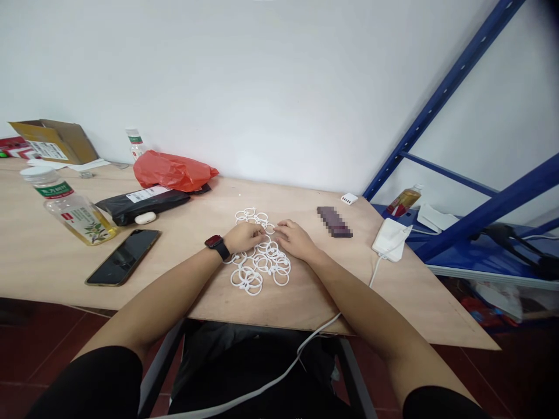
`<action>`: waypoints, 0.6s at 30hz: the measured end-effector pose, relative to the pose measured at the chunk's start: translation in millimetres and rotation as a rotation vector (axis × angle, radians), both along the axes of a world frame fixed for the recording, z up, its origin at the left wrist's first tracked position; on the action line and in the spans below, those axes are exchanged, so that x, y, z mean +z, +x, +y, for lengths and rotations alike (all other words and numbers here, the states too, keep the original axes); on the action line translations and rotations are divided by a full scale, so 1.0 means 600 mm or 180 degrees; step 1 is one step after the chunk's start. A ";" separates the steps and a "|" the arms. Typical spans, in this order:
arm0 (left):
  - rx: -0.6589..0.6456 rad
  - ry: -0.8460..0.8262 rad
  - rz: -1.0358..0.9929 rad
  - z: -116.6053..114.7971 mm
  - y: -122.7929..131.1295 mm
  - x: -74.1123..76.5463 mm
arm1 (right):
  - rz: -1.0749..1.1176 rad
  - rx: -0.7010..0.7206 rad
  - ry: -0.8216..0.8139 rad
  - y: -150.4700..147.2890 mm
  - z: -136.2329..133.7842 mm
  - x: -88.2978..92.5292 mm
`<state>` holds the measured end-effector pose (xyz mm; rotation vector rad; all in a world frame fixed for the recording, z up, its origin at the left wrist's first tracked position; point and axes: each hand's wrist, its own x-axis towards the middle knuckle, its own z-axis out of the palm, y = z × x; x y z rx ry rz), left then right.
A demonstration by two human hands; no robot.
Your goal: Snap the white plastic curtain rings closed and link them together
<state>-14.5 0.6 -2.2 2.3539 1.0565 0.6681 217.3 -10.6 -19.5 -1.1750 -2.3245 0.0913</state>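
Note:
A loose pile of thin white plastic rings [247,279], several with small knobs, lies on the table in front of me. My left hand [243,237], with a dark watch [216,244] on its wrist, rests over the middle of the pile, fingers curled in a pinch. Opposite it, my right hand [296,239] has its thumb and fingers closed at the edge of the rings. One white ring [270,224] shows between the two sets of fingertips, and both hands seem to grip it. Fingers partly hide the exact contact.
To the left are a phone [124,257], a bottle [74,209], a white earbud case [145,217], a black package [148,201] and a red bag [172,170]. A pixelated dark object [334,222] and a white power strip [390,240] with its cable lie right, beside blue shelving [441,105].

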 end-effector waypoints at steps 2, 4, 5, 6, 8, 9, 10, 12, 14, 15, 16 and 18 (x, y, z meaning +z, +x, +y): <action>0.0040 -0.0117 -0.0159 0.001 0.002 -0.003 | 0.0185 0.0005 0.0113 -0.002 -0.002 0.003; 0.0125 -0.0285 -0.0443 0.003 0.005 -0.009 | 0.0418 0.0045 0.0283 -0.006 -0.006 0.008; 0.0168 -0.0390 -0.0610 0.004 0.006 -0.012 | 0.0516 0.0080 0.0379 -0.008 -0.010 0.011; 0.0199 -0.0507 -0.0778 0.006 0.007 -0.015 | 0.0579 0.0126 0.0473 -0.009 -0.013 0.014; 0.0197 -0.0725 -0.1072 0.008 0.010 -0.020 | 0.0581 0.0278 0.0607 -0.013 -0.021 0.019; 0.0170 -0.0824 -0.1194 0.009 0.011 -0.022 | 0.0531 0.0382 0.0641 -0.014 -0.025 0.021; 0.0143 -0.0924 -0.1293 0.010 0.013 -0.022 | 0.0460 0.0495 0.0658 -0.016 -0.028 0.022; 0.0119 -0.1115 -0.1409 0.009 0.015 -0.022 | 0.0295 0.0694 0.0670 -0.018 -0.033 0.025; 0.0107 -0.1247 -0.1424 0.006 0.018 -0.019 | 0.0195 0.0770 0.0693 -0.020 -0.034 0.027; 0.0096 -0.1284 -0.1407 0.004 0.019 -0.018 | 0.0181 0.0779 0.0717 -0.020 -0.034 0.028; 0.0075 -0.1305 -0.1398 0.002 0.020 -0.016 | 0.0179 0.0783 0.0750 -0.021 -0.034 0.029; 0.0022 -0.1345 -0.1404 -0.001 0.023 -0.015 | 0.0144 0.0809 0.0813 -0.021 -0.033 0.030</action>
